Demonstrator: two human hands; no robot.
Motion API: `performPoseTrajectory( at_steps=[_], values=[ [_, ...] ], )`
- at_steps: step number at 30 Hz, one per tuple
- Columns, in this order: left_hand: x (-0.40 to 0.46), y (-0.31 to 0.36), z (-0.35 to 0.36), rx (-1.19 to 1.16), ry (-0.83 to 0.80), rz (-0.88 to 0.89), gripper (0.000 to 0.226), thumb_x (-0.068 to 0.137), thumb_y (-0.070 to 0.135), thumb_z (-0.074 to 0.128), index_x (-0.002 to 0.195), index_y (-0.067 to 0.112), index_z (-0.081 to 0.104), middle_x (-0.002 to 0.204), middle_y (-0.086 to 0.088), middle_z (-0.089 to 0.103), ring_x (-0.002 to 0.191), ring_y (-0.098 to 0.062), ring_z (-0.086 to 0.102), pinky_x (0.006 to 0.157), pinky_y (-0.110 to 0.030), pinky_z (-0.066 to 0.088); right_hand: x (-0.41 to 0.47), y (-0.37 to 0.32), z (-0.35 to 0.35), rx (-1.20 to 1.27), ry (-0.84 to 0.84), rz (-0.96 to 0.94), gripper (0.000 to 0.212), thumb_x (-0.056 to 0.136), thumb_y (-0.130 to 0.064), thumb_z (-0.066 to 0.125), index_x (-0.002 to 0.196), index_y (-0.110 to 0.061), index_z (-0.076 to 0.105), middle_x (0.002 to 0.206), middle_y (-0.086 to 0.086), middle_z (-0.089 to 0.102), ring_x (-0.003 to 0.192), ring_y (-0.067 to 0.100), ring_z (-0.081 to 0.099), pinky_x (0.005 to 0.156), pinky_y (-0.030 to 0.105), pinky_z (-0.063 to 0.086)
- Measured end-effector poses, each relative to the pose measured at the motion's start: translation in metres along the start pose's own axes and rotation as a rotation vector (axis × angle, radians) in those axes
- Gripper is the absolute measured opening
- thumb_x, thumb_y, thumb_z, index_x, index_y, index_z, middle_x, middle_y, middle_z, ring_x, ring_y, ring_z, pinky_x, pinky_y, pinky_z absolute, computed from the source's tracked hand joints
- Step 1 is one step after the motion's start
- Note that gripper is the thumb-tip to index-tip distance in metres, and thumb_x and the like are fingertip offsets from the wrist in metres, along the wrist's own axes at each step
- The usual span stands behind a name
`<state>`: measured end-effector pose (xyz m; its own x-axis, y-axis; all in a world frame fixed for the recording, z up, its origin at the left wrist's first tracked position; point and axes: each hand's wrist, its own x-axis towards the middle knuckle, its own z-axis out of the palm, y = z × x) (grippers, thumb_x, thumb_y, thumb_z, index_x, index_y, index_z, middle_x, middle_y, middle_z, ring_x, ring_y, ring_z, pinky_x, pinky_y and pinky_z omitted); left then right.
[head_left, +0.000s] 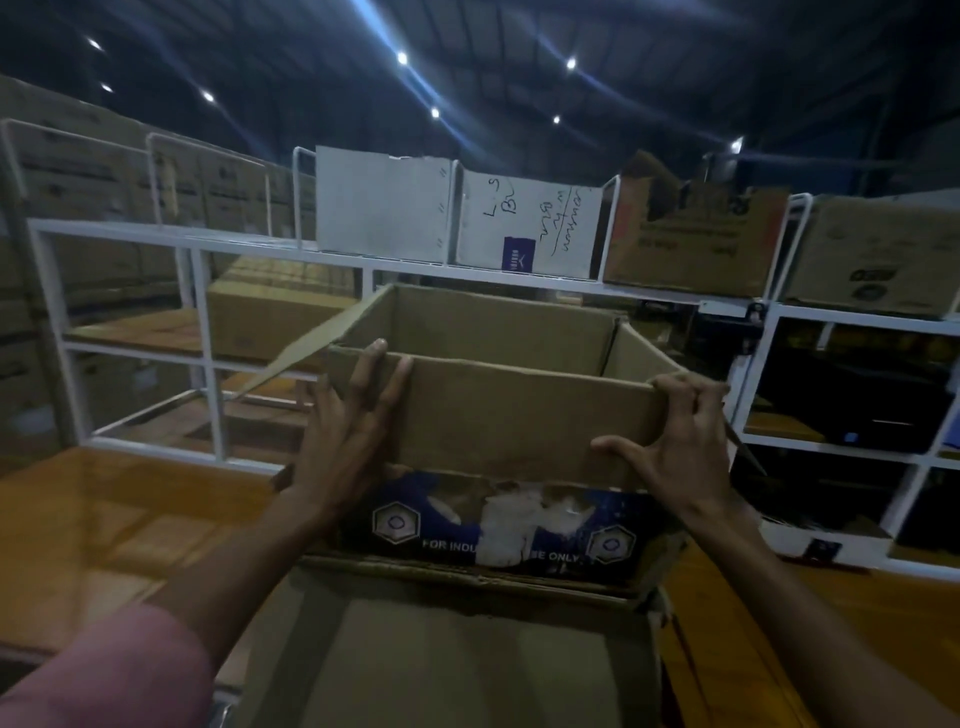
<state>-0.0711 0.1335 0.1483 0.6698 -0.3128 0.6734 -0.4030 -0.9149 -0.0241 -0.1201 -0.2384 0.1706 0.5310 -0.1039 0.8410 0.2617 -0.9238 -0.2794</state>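
Observation:
An open brown cardboard box (519, 415) with a blue printed band on its near side is held up in front of me, its flaps raised and its inside bare. My left hand (350, 431) lies flat against the near flap at its left end, fingers straight and reaching the flap's top edge. My right hand (680, 441) grips the flap's right end, fingers curled over the top corner and thumb spread across the flap's face. Below the held box, another open cardboard box (441, 649) sits close to me.
A white metal rack (208, 312) stands behind the box, with white cartons (384, 205) and brown cartons (696, 244) on its top shelf. Stacked cartons (78, 171) fill the left background. Orange-brown surfaces (104, 519) spread to the left and right. Dark items sit in the rack's right compartments.

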Motion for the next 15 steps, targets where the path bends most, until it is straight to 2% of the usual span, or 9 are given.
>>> performPoseTrajectory(
  at_steps=[6,12,15],
  values=[
    [-0.014,0.003,0.031,-0.038,-0.051,0.014,0.141,0.056,0.046,0.095,0.161,0.03,0.003,0.168,-0.012,-0.006,0.134,-0.065,0.021,0.087,-0.076,0.048,-0.034,0.01,0.022,-0.027,-0.101,0.153,0.088,0.062,-0.054,0.089,0.131,-0.018,0.047,0.139,0.014,0.036,0.124,0.039,0.045,0.089,0.052,0.05],
    [-0.027,0.007,0.044,0.042,-0.148,-0.016,0.141,0.051,0.052,0.095,0.161,0.02,0.012,0.167,-0.019,-0.001,0.131,-0.07,0.023,0.084,-0.074,0.049,-0.049,0.011,0.028,-0.028,-0.214,0.186,0.077,0.072,-0.054,0.084,0.129,-0.027,0.04,0.139,0.01,0.033,0.122,0.038,0.044,0.089,0.054,0.05],
    [-0.034,0.005,0.044,0.044,-0.267,-0.059,0.144,0.053,0.055,0.092,0.162,0.022,0.003,0.168,-0.018,-0.007,0.13,-0.07,0.027,0.085,-0.073,0.05,-0.048,0.009,0.032,-0.028,-0.314,0.205,0.07,0.076,-0.064,0.074,0.127,-0.033,0.038,0.137,0.004,0.03,0.125,0.036,0.042,0.088,0.056,0.053]
  ],
)
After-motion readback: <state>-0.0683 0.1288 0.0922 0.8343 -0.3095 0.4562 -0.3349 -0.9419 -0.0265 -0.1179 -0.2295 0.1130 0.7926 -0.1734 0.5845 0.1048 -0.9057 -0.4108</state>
